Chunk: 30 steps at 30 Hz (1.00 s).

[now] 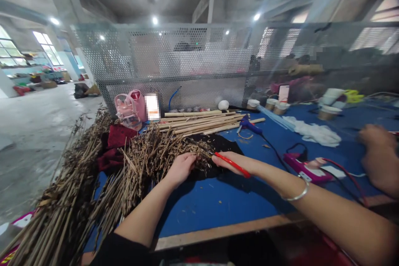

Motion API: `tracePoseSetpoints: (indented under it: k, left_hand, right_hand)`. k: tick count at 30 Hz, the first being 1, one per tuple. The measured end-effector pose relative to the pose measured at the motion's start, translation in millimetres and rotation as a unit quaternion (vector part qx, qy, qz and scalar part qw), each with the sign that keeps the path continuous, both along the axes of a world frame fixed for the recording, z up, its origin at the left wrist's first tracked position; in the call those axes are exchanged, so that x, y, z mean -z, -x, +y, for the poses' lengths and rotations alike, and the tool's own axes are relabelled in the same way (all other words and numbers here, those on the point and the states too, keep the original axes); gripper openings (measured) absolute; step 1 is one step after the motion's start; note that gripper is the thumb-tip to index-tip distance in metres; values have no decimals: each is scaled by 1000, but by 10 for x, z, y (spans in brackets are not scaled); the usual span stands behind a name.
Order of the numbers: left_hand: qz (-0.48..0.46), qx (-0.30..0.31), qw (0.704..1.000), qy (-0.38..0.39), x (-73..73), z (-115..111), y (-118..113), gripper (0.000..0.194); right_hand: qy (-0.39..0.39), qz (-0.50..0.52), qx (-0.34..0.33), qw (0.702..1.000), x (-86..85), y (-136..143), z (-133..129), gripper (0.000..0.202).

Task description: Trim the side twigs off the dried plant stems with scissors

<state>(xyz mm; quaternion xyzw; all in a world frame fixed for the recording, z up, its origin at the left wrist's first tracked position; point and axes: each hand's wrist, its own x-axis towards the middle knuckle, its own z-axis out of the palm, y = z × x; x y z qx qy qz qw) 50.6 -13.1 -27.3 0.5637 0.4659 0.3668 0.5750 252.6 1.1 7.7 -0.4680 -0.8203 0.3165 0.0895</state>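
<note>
My right hand (pixel 229 161) is closed round a pair of scissors with red handles (pixel 233 164). Their dark blades point left, toward the dried plant bits. Close beside the blade tips, my left hand (pixel 181 169) has its fingers pinched together on dried plant stems (pixel 201 158); the exact piece is partly hidden by the fingers. A tangled heap of brown dried plants (pixel 149 149) lies just left of that hand, its stalks running toward the front. Under both hands spreads a black cloth (pixel 229 146) strewn with small clippings.
Peeled wooden sticks (pixel 199 122) lie behind the heap. A blue glue gun (pixel 249 125) and a purple power strip (pixel 307 168) with cords are at the right. A pink bag (pixel 132 108) stands at back left. Another person's hand (pixel 380 158) is at far right. Long stalks (pixel 59 208) overhang the left edge.
</note>
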Motion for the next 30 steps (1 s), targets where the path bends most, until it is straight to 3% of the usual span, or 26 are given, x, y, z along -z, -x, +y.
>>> tracePoseSetpoints:
  k: [11,15,20,24,30]
  left_hand:
    - [153,-8,988,-7,249,73,43,24]
    - [132,-35,991,-13,283,95,47,25]
    - [72,-69,995,3,207,93,35,27]
    - [40,-55,997,20,161,58,-1,28]
    - [34,-9,999,33,211,33,-29,27]
  right_hand:
    - [58,-63,27,996,271,-8,-8,61]
    - [122,-22,59,991,223,-15,-31,60]
    - [265,14,128,956,81,-61,-53,63]
    - [224,-4,91,970,60,-58,-12,61]
    - [141,-21,6,990,98,-20,47,60]
